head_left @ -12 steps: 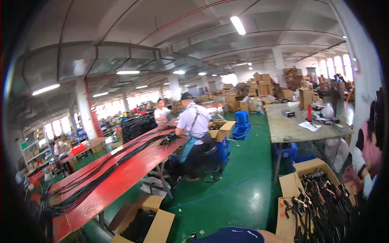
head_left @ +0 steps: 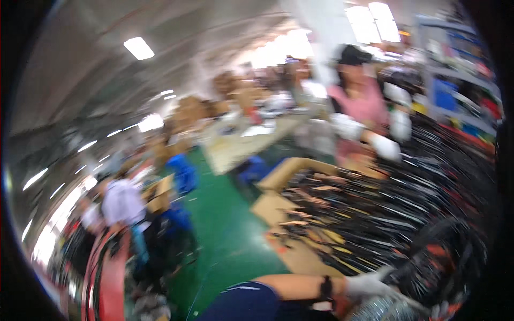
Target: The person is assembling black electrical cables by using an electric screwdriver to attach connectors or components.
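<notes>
My left hand (head_left: 369, 284), in a white glove with a dark band at the wrist, stretches to the right from a navy sleeve (head_left: 243, 302). It is nearest to a coiled bundle of black cables (head_left: 441, 262) at the lower right and seems to touch its edge. Motion smears the fingers, so their grip does not show. Just below the glove lies a shiny, greyish, see-through-looking bundle (head_left: 383, 310). Beyond it, many black cables (head_left: 375, 214) with coppery and yellow ends lie in a wide heap. My right hand is out of sight.
Behind the heap stands a co-worker (head_left: 361, 101) in pink with white gloves and a black cap. An open cardboard box (head_left: 278, 208) borders the cables. A worktable (head_left: 225, 152) is farther back, shelving (head_left: 460, 96) at right, and a red table (head_left: 113, 278) at lower left.
My view has swung to the right, so the red table and seated co-worker now sit at the left. My gloved left hand, the cable heap and the pink-clad co-worker have come into fuller view.
</notes>
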Tool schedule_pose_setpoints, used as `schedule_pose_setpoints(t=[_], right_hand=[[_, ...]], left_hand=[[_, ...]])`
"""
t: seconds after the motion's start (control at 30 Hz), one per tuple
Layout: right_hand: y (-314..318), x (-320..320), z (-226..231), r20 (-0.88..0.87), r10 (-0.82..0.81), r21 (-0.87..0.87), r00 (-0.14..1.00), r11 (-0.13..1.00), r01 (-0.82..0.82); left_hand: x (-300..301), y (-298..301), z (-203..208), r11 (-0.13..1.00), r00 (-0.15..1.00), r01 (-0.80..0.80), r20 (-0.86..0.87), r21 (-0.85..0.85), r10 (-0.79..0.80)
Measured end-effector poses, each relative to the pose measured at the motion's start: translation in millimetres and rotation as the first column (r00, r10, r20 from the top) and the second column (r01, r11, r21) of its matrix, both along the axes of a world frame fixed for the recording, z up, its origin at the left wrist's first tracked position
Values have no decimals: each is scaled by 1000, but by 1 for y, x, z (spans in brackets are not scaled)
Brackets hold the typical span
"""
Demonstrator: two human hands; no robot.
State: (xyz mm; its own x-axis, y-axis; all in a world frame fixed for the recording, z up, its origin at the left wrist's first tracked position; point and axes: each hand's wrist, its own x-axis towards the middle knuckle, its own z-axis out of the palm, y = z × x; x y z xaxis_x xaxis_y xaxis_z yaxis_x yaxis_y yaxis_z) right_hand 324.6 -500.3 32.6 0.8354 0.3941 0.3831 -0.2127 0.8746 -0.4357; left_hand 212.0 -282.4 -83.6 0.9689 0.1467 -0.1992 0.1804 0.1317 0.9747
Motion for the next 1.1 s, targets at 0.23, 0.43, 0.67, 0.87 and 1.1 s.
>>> schedule_pose_setpoints(t=[0.23,0.43,0.67,0.87,1.1], right_hand=[[-40,-49,-37,-352,-680,-321,643,733,600],[-42,-105,-14,-23,-677,-251,735,716,652],[-14,-133,-3,147,-869,-359,473,399,844],[3,-141,2,162,-864,-301,476,417,858],[15,-142,-6,215,-861,-446,461,334,831]], left_hand=[[6,6,58,990,927,115,-348,-85,-138],[7,-3,70,902,957,31,-247,-430,-150],[4,2,71,847,960,-23,-249,-531,-131],[-2,-12,74,739,956,-104,-273,-665,-110],[-1,-7,70,737,971,-57,-209,-674,-116]])
